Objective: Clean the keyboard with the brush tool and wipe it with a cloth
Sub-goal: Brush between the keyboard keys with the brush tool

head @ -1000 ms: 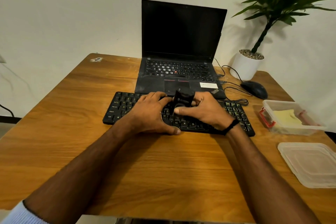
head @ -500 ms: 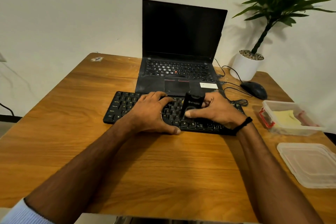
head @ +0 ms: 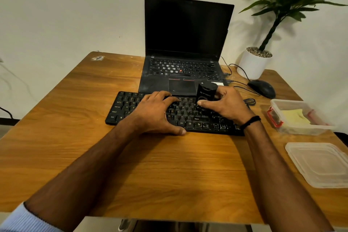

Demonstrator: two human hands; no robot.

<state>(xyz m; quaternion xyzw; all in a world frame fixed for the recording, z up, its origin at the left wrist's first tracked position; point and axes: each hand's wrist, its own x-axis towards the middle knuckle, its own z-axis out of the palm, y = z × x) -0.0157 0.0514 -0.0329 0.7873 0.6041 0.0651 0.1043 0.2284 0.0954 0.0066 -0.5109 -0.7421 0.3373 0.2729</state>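
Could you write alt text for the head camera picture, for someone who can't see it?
A person's right hand grips a small black brush tool upright over a black keyboard while the left hand rests on the keys. The keyboard lies on a wooden table before an open laptop, with a mouse, potted plant and plastic container to the right.

Wooden table (head: 75, 137): keyboard (head: 188, 116), laptop (head: 180, 69), mouse (head: 262, 88), potted plant (head: 253, 64), tub (head: 301, 130) (lid (head: 320, 164) alongside).
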